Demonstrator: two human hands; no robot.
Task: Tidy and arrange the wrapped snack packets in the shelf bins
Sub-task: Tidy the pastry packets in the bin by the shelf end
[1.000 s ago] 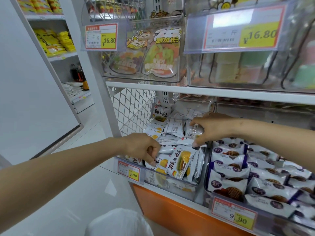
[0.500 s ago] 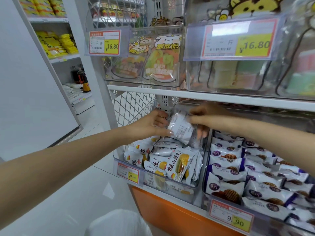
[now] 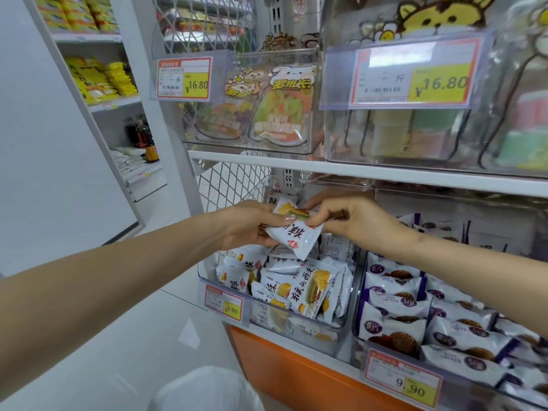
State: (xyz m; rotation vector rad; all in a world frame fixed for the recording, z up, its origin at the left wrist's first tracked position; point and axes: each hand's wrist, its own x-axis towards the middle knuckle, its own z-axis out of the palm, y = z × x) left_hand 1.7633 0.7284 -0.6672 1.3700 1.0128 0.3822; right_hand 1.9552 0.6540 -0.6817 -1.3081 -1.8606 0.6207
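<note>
L hand [image 3: 249, 228] grips a few white snack packets [image 3: 295, 237] from below. R hand [image 3: 354, 223] pinches their other end. They are held just above the clear bin [image 3: 314, 336], prob. to square the stack before it goes back in a row. Packets carry red Chinese characters, which I cannot read. Bin tag [image 3: 224, 304] says ¥9.90; upper tag [image 3: 184, 79] ¥16.80.

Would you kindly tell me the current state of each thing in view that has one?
left hand: grips the white snack packet from the left.
right hand: pinches the same packet's upper right edge.
white snack packet: lifted above the left bin, tilted, held by both hands.
loose packets: jumbled in the left bin.
purple packets: lying in overlapped rows in the right bin.
</note>
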